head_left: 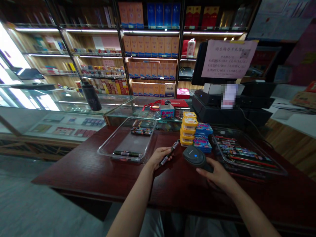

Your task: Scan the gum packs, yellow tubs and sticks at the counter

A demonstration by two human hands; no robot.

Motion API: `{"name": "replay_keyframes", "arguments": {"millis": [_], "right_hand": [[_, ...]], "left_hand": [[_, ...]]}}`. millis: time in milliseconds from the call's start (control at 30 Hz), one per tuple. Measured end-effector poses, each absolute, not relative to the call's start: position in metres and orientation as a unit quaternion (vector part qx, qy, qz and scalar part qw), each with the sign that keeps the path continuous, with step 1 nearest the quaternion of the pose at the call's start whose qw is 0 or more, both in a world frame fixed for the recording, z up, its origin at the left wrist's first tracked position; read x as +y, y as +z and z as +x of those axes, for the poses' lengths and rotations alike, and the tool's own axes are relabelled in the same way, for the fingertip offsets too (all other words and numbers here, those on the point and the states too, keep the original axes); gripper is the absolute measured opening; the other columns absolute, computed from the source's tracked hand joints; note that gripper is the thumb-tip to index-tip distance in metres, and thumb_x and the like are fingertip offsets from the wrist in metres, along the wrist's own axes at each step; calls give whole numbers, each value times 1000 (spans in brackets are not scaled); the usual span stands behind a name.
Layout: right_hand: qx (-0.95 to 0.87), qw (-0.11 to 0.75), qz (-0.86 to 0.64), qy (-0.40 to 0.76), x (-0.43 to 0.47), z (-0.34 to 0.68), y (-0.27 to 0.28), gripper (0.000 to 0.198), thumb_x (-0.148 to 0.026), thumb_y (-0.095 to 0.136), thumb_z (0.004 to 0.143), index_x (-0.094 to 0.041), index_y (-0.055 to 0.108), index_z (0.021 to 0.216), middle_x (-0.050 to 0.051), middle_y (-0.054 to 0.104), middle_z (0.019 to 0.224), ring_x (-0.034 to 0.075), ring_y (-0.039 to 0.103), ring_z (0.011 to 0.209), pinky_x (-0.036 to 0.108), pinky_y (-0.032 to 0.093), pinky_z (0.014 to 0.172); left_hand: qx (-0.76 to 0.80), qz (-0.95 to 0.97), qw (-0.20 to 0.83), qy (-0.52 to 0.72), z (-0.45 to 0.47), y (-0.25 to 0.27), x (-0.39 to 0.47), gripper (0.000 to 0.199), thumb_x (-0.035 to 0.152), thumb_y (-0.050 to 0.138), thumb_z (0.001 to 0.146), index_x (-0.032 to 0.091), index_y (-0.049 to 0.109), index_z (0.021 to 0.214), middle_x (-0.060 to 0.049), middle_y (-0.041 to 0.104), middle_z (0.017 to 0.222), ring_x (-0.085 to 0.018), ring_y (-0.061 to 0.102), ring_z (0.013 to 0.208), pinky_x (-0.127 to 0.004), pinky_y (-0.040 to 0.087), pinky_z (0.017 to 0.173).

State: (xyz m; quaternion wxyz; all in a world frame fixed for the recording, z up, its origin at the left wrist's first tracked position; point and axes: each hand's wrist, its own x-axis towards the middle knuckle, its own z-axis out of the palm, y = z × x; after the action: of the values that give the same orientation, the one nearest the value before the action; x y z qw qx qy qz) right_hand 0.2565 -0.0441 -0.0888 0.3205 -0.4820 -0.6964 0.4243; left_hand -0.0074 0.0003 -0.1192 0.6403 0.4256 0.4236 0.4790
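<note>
My left hand (162,157) is closed around a dark pen (172,148) with a pale label on its side, held at a slant over the table. In my right hand (218,174) is a black barcode scanner (195,156) with a small blue light, its head tipped toward the pen. The two are apart. To the left lies a clear plastic tray (103,148) with several pens in it. A second clear tray (278,169) at the right holds many pens or pencils. Yellow tubs (188,131) are stacked just behind the scanner, beside colourful blue boxes (202,138).
The dark red wooden table (81,174) meets a glass display counter (118,108) behind. A monitor (199,64) with a paper sign (228,61) stands at back right, above black equipment. A dark bottle (91,96) is on the left counter. A small open box (167,111) sits at centre.
</note>
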Motion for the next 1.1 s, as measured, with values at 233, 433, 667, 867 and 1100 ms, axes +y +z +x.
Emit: {"name": "replay_keyframes", "arguments": {"millis": [233,433,667,867,1100], "right_hand": [[-699,318,-481,423,-52,261,-77,53,-53,65,69,-17,62,108,5,69,90,17,61,65,27,48,54],[-701,307,-486,422,-54,262,-73,51,-52,63,71,-17,61,109,5,69,88,16,60,65,25,47,52],[-728,306,-478,384,-54,260,-74,47,-48,61,74,-18,62,109,6,70,97,21,64,81,29,52,63],[-739,315,-467,369,-48,261,-80,44,-48,62,75,-18,63,107,6,70,97,23,64,88,34,51,75],[-806,212,-532,149,-34,253,-94,45,-53,59,77,-23,59,110,7,70,98,26,65,87,35,48,72]], "left_hand": [[423,434,645,465,-9,-121,2,40,35,73,72,9,67,101,-4,65,68,-6,54,50,-15,41,45],[417,442,646,461,-10,-122,3,40,36,72,71,9,66,100,-4,65,68,-6,54,50,-15,40,45],[433,469,618,460,-10,-122,2,35,40,70,72,7,67,85,-6,65,71,-7,55,54,-16,42,49],[426,437,648,456,-9,-120,2,41,37,74,69,9,66,98,-4,66,69,-6,55,51,-15,41,47],[420,407,659,473,-10,-118,2,33,36,70,74,10,65,93,-4,65,67,-6,56,49,-14,43,45]]}}
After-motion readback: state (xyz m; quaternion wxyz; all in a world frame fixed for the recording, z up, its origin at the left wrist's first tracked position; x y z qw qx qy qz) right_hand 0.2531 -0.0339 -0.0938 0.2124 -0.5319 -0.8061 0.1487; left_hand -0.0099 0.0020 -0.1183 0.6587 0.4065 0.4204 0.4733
